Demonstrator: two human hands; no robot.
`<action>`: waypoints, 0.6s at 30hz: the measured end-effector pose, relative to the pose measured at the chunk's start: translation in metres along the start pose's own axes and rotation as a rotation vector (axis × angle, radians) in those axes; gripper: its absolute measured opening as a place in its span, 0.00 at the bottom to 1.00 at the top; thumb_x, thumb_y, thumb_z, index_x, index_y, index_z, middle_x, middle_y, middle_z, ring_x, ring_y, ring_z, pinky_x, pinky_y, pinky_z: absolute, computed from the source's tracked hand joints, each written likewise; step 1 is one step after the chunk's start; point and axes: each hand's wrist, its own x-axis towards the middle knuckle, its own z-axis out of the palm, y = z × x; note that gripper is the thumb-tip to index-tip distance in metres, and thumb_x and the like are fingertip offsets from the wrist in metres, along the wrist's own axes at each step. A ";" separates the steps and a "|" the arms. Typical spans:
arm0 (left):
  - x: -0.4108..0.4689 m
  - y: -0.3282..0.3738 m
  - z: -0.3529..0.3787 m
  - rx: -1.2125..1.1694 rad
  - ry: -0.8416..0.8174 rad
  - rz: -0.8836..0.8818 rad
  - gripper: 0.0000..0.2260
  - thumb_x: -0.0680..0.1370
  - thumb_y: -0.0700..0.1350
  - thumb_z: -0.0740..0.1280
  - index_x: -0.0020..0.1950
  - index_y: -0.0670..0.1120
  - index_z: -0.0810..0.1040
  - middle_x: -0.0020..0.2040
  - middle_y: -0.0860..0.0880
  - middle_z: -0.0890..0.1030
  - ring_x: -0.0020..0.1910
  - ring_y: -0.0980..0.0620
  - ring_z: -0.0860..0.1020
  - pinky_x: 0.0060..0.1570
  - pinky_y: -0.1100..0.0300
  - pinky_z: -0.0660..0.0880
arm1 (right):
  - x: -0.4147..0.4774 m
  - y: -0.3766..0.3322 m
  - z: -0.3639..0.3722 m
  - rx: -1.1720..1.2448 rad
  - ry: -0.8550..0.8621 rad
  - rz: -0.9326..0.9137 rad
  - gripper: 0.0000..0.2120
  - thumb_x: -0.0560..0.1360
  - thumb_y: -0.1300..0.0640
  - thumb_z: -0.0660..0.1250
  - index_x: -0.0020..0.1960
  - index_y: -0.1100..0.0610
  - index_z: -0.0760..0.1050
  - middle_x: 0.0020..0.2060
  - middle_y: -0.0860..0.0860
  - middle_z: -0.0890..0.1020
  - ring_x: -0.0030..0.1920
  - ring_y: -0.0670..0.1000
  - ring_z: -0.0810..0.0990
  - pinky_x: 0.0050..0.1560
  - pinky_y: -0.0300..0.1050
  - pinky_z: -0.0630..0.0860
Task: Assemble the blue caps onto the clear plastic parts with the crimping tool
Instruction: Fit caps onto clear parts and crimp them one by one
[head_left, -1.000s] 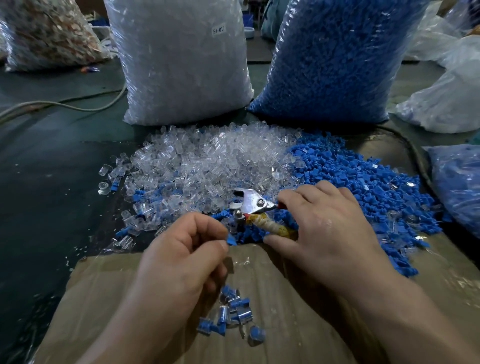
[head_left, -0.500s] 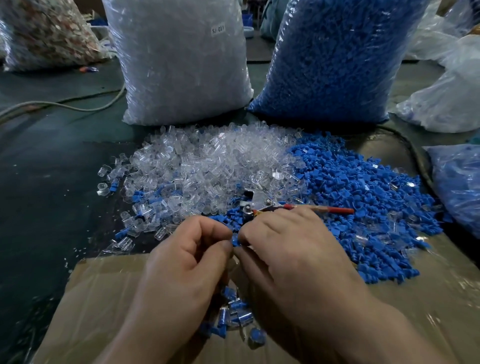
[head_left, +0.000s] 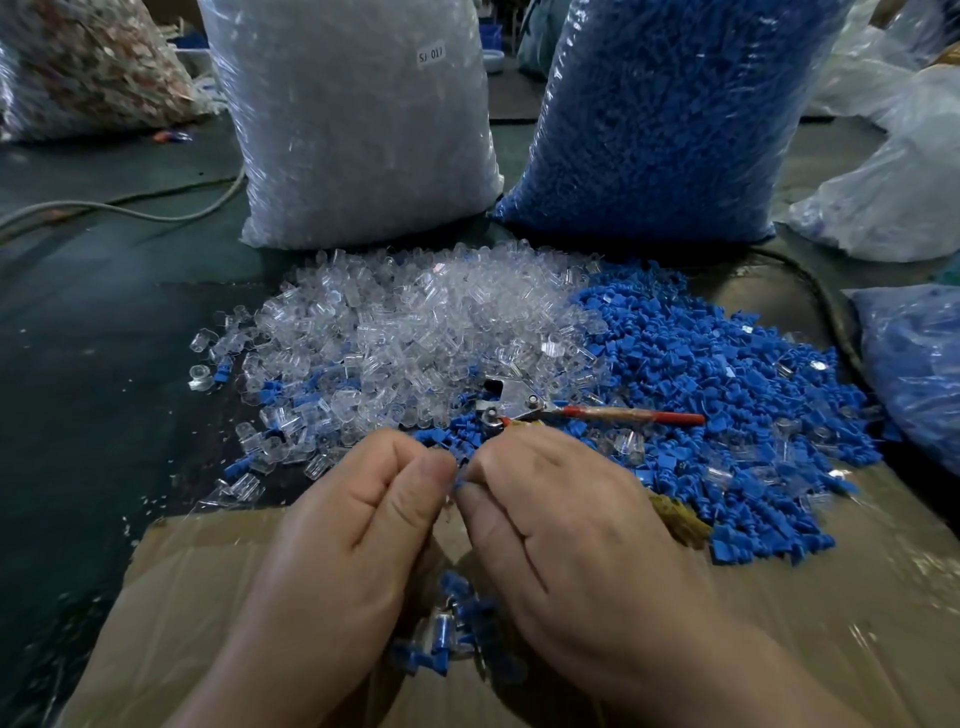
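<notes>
My right hand (head_left: 571, 530) has left the crimping tool (head_left: 519, 402) and met my left hand (head_left: 353, 525). Both sets of fingers (head_left: 415, 483) pinch one small, mostly hidden blue cap (head_left: 460, 486). The tool lies just beyond them, handle pointing right, nearer my right hand.

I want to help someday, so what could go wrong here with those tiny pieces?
1. The blue cap pinched where the left hand and right hand meet is tiny; it might slip and get lost in the pile of loose caps.
2. The crimping tool, handles spread, sits right by the fingers, so it might nip skin.
3. The capped pieces under the wrists could get swept off the cardboard.
</notes>
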 end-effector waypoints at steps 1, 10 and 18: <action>-0.001 0.002 0.000 -0.004 -0.005 0.034 0.22 0.71 0.73 0.61 0.42 0.55 0.78 0.28 0.57 0.74 0.27 0.62 0.69 0.26 0.67 0.67 | -0.001 -0.002 0.000 0.121 -0.043 0.103 0.13 0.78 0.47 0.57 0.38 0.52 0.68 0.32 0.46 0.72 0.35 0.46 0.69 0.37 0.45 0.65; 0.000 0.011 -0.012 0.240 -0.099 0.119 0.07 0.73 0.60 0.68 0.44 0.58 0.79 0.33 0.55 0.81 0.29 0.58 0.77 0.28 0.70 0.71 | -0.002 0.010 -0.012 0.183 -0.208 0.338 0.18 0.74 0.42 0.59 0.36 0.56 0.69 0.28 0.49 0.75 0.27 0.46 0.71 0.29 0.47 0.68; 0.000 0.008 -0.009 0.660 -0.268 0.110 0.10 0.69 0.64 0.61 0.41 0.60 0.75 0.39 0.64 0.78 0.36 0.62 0.77 0.29 0.61 0.74 | -0.010 0.019 0.007 -0.258 -0.180 0.198 0.11 0.76 0.38 0.56 0.48 0.44 0.62 0.42 0.44 0.77 0.40 0.51 0.76 0.27 0.44 0.56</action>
